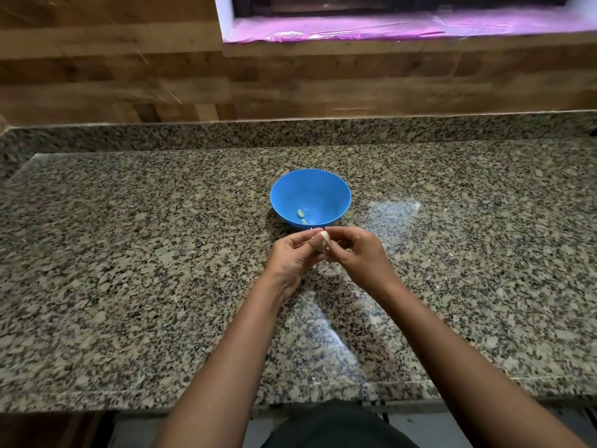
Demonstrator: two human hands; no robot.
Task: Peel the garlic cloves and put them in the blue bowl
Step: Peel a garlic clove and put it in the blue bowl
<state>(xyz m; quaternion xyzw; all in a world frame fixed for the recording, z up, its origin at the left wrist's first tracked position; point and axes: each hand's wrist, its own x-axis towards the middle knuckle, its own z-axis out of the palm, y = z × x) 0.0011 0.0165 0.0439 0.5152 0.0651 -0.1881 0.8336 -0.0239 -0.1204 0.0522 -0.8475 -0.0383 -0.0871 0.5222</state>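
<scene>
Both hands work one garlic clove just in front of the blue bowl, so it's a short drop in: left hand fingers pinch it steady, right hand fingertips pinch the skin.

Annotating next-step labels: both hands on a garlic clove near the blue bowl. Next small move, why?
Probably pull the skin off the garlic clove: left hand and right hand both pinch it, bits of skin seem to cling, and the blue bowl just beyond holds two peeled cloves.
</scene>
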